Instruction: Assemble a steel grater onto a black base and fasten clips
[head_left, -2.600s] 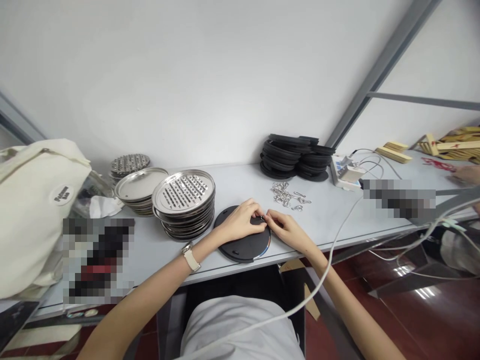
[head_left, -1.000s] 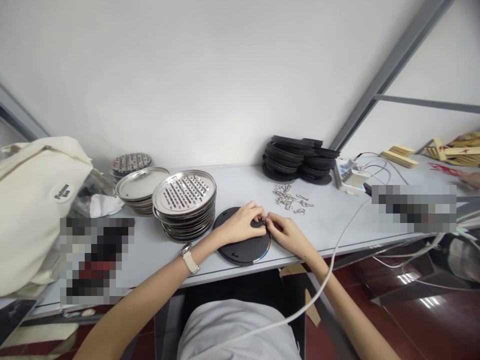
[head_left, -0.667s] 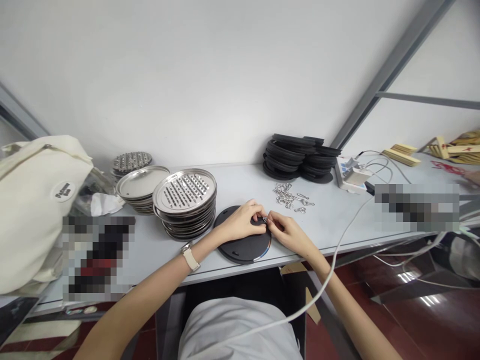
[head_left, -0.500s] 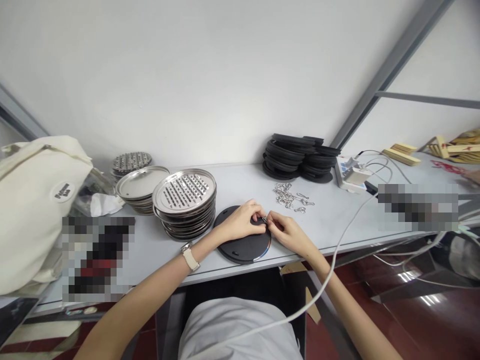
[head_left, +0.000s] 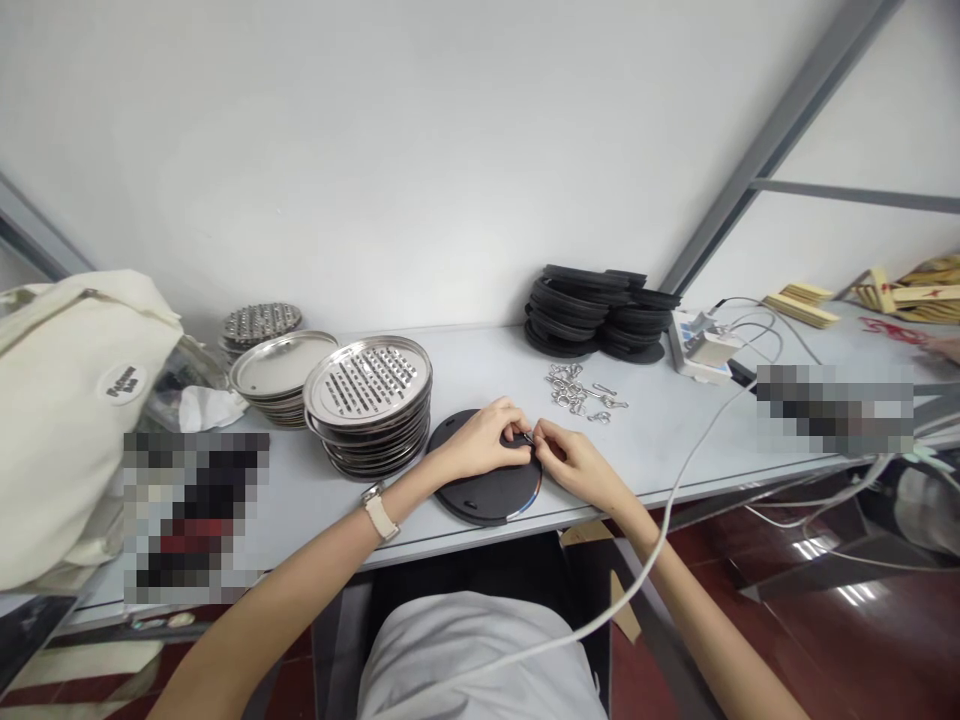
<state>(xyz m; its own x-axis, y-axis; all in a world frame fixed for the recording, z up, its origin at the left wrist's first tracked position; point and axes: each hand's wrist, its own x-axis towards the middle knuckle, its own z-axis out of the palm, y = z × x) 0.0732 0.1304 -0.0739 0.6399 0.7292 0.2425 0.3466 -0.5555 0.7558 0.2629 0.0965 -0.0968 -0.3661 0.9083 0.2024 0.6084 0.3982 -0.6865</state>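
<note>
A black round disc [head_left: 487,495] with small slots lies flat near the table's front edge, a coloured strip showing on its right rim. My left hand [head_left: 491,440] lies across its top, fingers curled, thumb and fingertips close to the right rim. At that rim a small shiny metal hook [head_left: 528,438] shows between my hands, mostly hidden by fingers. Pinched on it are the thumb and forefinger of my right hand [head_left: 574,460]. Beyond my hands is a loose pile of metal hooks and rings [head_left: 570,390].
Left of the disc stand stacked metal grater discs [head_left: 367,400] and plain metal discs [head_left: 281,370]. Black round pieces [head_left: 574,310] are stacked against the wall, beside a power strip [head_left: 697,350]. A white cable [head_left: 660,530] hangs across my right forearm. A cream bag [head_left: 75,420] sits at left.
The disc and both hands stay in nearly the same place. My fingertips shift only slightly at the rim, and the view has swung a little.
</note>
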